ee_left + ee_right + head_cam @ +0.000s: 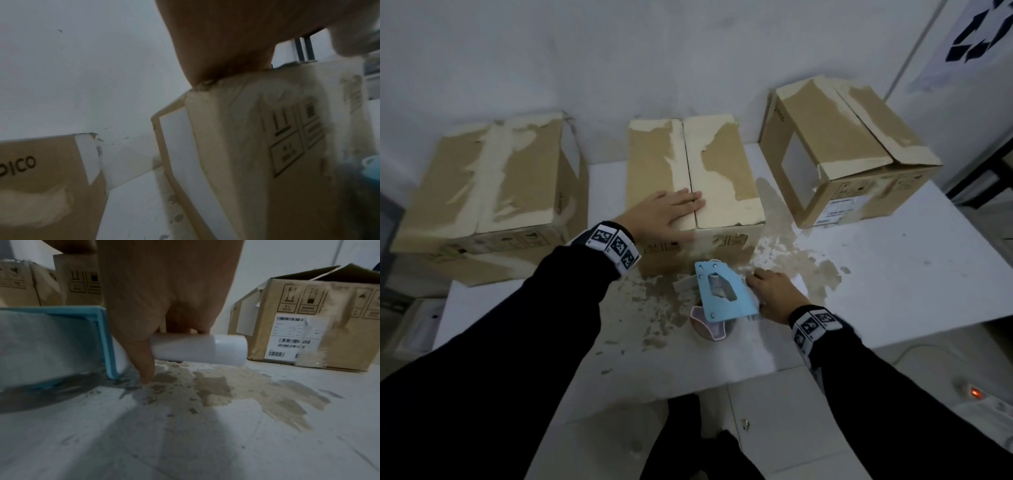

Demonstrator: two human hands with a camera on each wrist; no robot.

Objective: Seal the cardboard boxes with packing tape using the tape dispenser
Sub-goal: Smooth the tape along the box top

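Note:
Three worn cardboard boxes stand in a row on the white table [893, 274]. My left hand [674, 210] lies flat with straight fingers on the closed flaps of the middle box [722, 178], across its centre seam. In the left wrist view the palm [226, 40] presses the top edge of that box [267, 146]. The blue tape dispenser [722, 294] lies on the table in front of the middle box, its tape roll [709, 325] towards me. My right hand [767, 291] grips its white handle [197, 348] beside the blue frame [61, 340].
The left box [489, 181] overhangs the table's left edge. The right box [849, 147] has flaps slightly raised and a shipping label [287, 337]. Brown stains [791, 246] cover the tabletop. A power strip with an orange light [976, 392] lies on the floor at right.

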